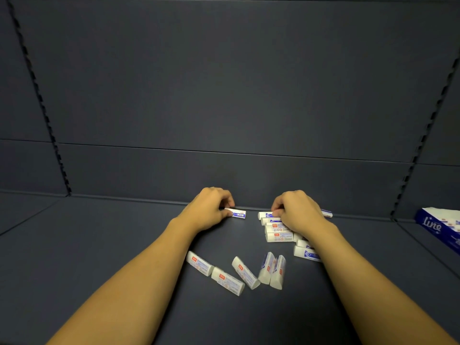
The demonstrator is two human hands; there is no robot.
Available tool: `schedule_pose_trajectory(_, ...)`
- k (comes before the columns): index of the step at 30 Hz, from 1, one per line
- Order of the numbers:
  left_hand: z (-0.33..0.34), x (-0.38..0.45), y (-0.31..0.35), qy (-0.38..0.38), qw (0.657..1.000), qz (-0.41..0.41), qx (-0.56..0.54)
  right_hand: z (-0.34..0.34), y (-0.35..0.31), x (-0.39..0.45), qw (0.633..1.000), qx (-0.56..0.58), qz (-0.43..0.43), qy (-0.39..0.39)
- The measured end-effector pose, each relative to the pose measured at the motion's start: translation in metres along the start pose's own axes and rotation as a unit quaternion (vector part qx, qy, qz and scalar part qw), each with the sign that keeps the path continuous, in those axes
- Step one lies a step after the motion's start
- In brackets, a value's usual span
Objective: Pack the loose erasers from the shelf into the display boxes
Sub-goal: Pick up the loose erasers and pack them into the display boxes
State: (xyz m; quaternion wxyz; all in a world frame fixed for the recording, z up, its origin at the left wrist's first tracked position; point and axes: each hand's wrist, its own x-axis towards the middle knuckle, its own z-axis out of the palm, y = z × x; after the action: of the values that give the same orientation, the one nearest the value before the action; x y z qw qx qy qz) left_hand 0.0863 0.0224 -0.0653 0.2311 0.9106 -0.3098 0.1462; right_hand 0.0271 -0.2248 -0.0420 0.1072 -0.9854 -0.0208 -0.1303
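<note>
Several white erasers with blue and red sleeves lie loose on the dark shelf (99, 245). My left hand (210, 210) pinches one eraser (237, 213) near the shelf's back wall. My right hand (296, 211) has curled fingers on the top eraser (266, 215) of a stacked row of erasers (277, 232) just below it. Another eraser (327, 213) pokes out behind my right hand. Nearer to me, a scattered group of erasers (239, 272) lies between my forearms. A blue and white display box (440, 227) marked "line" sits at the right edge, partly cut off.
The shelf's back wall (224, 170) rises just behind both hands. Slotted uprights (39, 100) run up the wall at left and right. Bare shelf surface stretches to the left of my left arm.
</note>
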Motion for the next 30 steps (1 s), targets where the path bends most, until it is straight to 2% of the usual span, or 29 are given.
schedule_pose_trajectory(16,0.000,-0.001,0.006,-0.020,0.999,-0.027,-0.009,0.008,-0.006,0.005,0.999,0.032,-0.009,-0.004)
schedule_pose_trajectory(23,-0.004,0.000,0.007,0.062,0.995,-0.057,-0.049,0.009,-0.007,0.006,0.999,0.024,-0.025,-0.017)
schedule_pose_trajectory(30,-0.006,-0.004,0.006,0.066,0.992,-0.078,-0.074,0.010,-0.009,0.006,0.999,0.035,-0.022,-0.015)
